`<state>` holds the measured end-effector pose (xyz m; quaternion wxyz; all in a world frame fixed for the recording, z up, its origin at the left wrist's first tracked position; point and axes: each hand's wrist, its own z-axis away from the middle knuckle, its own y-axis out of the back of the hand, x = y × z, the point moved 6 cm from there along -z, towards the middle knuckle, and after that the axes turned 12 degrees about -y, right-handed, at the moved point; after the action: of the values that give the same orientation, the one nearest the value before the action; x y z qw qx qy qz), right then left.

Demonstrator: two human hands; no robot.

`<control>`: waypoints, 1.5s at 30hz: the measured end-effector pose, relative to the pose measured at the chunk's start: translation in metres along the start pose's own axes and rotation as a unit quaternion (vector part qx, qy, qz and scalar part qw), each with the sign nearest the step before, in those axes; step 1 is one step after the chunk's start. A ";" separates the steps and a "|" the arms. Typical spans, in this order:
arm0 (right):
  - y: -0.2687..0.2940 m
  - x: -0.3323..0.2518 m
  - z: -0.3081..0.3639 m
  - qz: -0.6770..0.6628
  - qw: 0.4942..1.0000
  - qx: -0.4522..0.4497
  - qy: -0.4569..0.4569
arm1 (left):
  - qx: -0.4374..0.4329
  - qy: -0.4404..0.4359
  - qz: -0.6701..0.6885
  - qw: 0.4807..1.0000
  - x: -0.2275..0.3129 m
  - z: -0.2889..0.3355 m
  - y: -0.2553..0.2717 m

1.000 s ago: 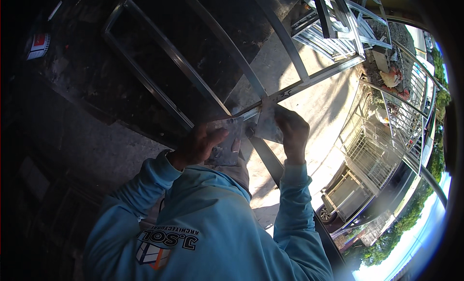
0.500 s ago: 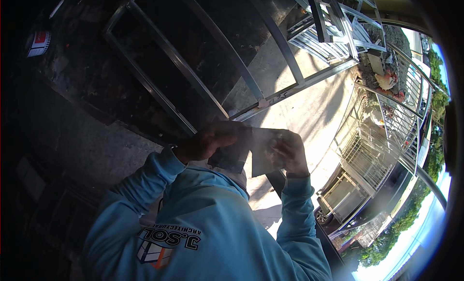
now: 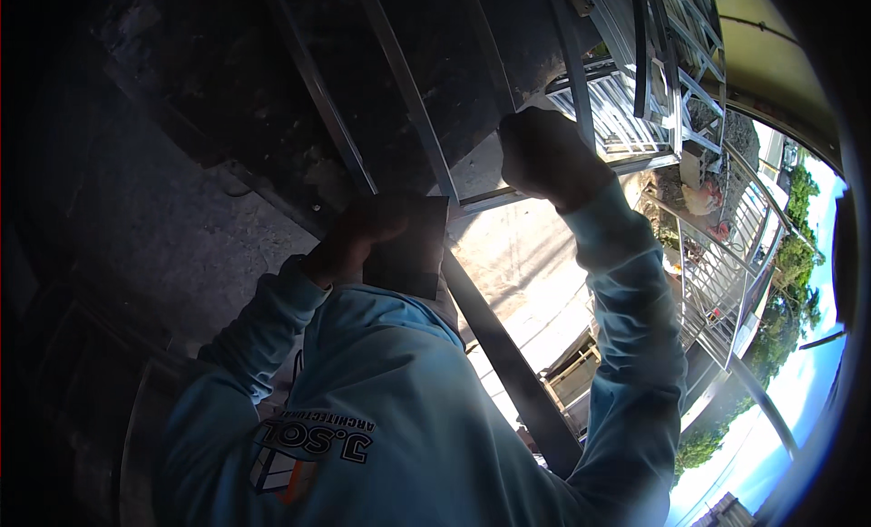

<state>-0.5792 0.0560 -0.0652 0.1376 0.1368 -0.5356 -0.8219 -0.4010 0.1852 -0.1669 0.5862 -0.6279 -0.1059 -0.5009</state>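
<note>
My left hand is closed on the edge of a dark, flat, square-cornered sheet, held close in front of my body. Whether it is one sheet or more does not show. Farther out and to the right, my right hand is closed like a fist, back of the hand up, over the edge of a metal frame. Its fingers are turned away and in shadow, so anything in them is hidden. The frame has several parallel bars joined to a near rail, which passes by my right hand.
A dark, stained surface lies under the frame. Beyond my right arm are stacked metal frames, a railing and a concrete block. A long dark bar slants beside my body over sunlit ground.
My right hand has moved from the grey sheet before my body out to the frame, and that sheet no longer shows in it. My left hand stays near my body with the dark sheet.
</note>
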 end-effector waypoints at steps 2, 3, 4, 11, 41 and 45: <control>-0.020 -0.014 -0.030 0.104 0.980 -0.164 -0.052 | 0.014 -0.025 -0.024 0.999 0.004 0.008 0.004; -0.021 -0.017 -0.037 0.109 0.979 -0.164 -0.051 | 0.020 -0.052 -0.049 0.997 0.008 0.010 0.005; -0.033 -0.014 -0.038 0.132 0.962 -0.229 -0.065 | 0.019 -0.056 -0.045 0.997 0.008 0.012 0.003; -0.052 0.001 -0.036 0.117 0.920 -0.369 -0.067 | 0.055 -0.112 -0.066 0.990 0.005 0.026 0.017; -0.029 0.107 0.210 -0.362 0.905 0.225 -0.001 | 0.108 -0.035 -0.156 0.981 -0.026 -0.066 -0.136; -0.023 0.104 0.209 -0.323 0.916 0.237 0.031 | 0.063 0.000 -0.329 0.942 -0.029 -0.066 -0.135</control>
<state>-0.7552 0.2027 -0.0131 -0.1554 0.3566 -0.6370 -0.6655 -0.5455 0.1818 -0.1165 0.4271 -0.5201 -0.3377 -0.6580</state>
